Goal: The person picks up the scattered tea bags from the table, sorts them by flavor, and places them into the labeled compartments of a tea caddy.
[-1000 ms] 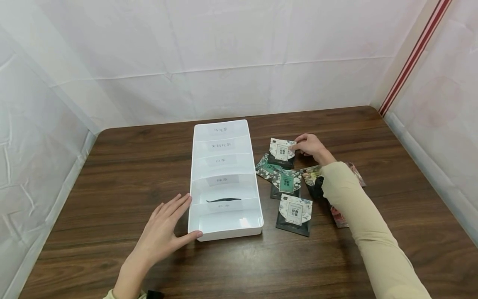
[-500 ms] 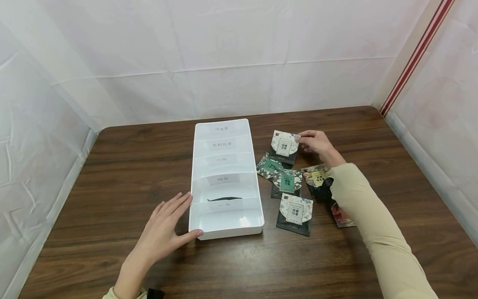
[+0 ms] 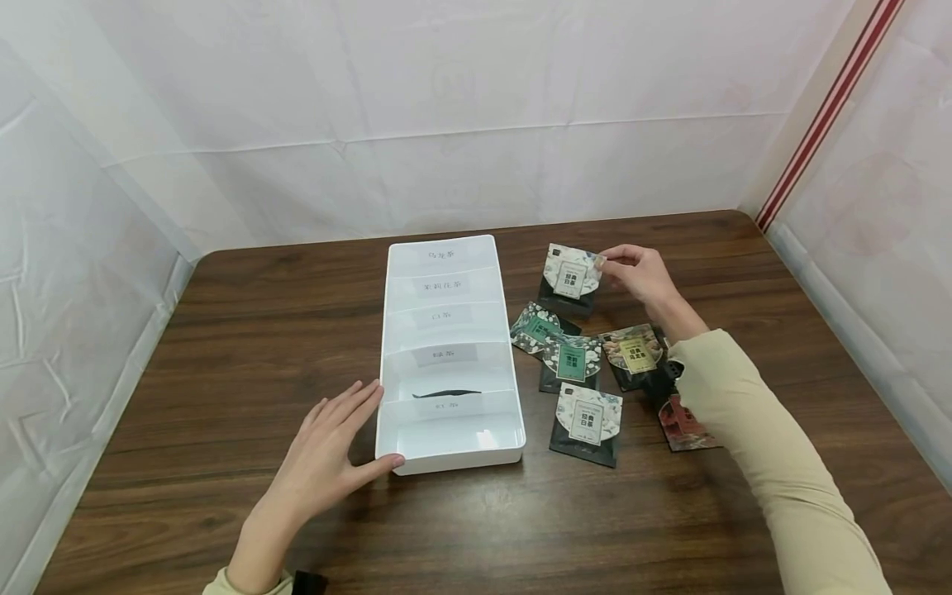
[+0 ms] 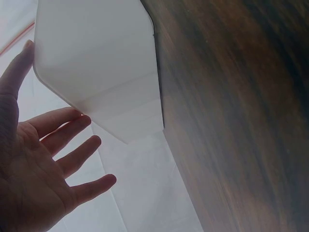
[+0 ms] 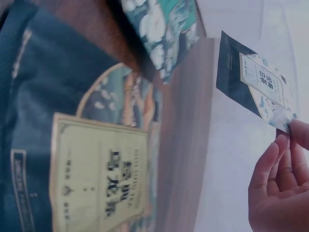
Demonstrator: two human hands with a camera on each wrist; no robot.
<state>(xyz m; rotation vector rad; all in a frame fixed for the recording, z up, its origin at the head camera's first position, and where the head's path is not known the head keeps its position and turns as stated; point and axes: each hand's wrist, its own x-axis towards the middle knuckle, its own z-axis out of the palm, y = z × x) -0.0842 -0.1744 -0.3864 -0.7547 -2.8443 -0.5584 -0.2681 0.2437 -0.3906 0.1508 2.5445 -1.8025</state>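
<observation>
My right hand pinches the upper right corner of a white-and-black tea sachet between thumb and fingers. In the right wrist view the sachet hangs tilted from the fingertips, above the table. A white divided box stands left of the sachets, with a paper label in each compartment and a thin dark strip in one near the front. My left hand touches the box's near left side with straight, spread fingers. In the left wrist view the hand has fingertips on the box's rim.
Two green-labelled sachets overlap right of the box. Nearer lies another white-and-black sachet. Further right are a yellow-labelled sachet and a red one, partly behind the right sleeve. The wooden table ends at white sheeting.
The right hand has lifted the white-and-black sachet up and away from the green ones, slightly to the right. Yellow and red sachets show more. My left hand stays at the box.
</observation>
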